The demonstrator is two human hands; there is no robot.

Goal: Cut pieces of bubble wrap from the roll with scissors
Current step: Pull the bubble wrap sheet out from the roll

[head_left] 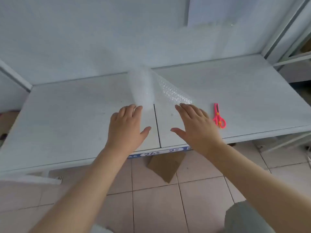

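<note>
Head view, left hand [125, 128] spread, fingertips at bubble wrap roll [143, 88], right hand [196, 126] spread, empty

Support surface: pale grey-white flat table [67, 118], made of two panels meeting at a dark straight seam [156, 125] running front to back near the middle. Front edge carries a blue-and-white label strip [159, 153] with handwritten numbers, "26" legible, the next partly hidden.

On the table: roll of clear bubble wrap [143, 88], blurred, lying across the seam's far end, with a loose sheet [175, 93] trailing to the right onto the right panel. Small pink plastic-handled scissors [218, 117] lie flat on the right panel, apparently closed, well apart from the sheet.
</note>
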